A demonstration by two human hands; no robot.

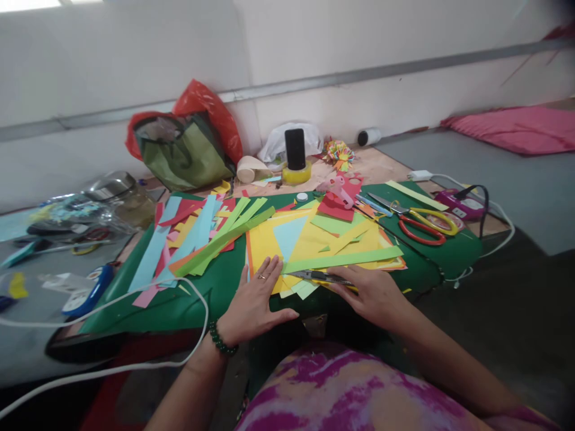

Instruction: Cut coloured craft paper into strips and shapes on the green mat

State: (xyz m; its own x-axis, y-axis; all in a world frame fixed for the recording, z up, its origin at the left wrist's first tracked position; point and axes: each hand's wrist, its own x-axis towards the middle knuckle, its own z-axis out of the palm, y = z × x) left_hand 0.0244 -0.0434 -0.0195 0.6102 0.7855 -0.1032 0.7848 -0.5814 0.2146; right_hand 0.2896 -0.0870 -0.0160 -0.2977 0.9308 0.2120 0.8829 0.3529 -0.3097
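My left hand (258, 293) lies flat with its fingers spread, its fingertips on the left part of a stack of yellow paper (265, 242). My right hand (371, 293) is closed around a utility knife (317, 276), its grey blade pointing left toward my left fingers. Part of the knife's handle is hidden under my fingers, where a bit of yellow shows. Just beyond the blade, a long light green paper strip (354, 258) lies across the stack. A pale blue paper triangle (290, 236) rests on the yellow sheets. Pale green scraps (305, 289) stick out at the near edge.
Coloured paper strips (193, 239) lie in a pile on the green surface (188, 305). Scissors (406, 212) with red and yellow handles lie to the right. A phone (295, 148) stands on a tape roll (296, 173) behind. A white cable (204, 317) loops at the left.
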